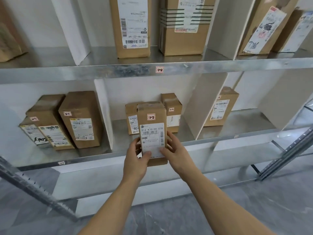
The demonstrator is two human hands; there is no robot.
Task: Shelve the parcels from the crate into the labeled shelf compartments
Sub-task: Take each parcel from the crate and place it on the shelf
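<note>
A brown cardboard parcel (151,126) with a white shipping label and a small tag reading 2-2 stands upright at the front edge of the middle compartment of the lower shelf (194,143). My left hand (137,160) grips its lower left side and my right hand (176,150) grips its lower right side. Two more parcels (171,112) stand behind it in the same compartment, one with a 2-2 tag. The crate is out of view.
White dividers (103,112) split the shelves. The left compartment holds three parcels (81,119); the right one holds a single parcel (221,107). The upper shelf, tagged 1-2 (159,70), carries several boxes. A slanted metal upright (288,151) stands at the right.
</note>
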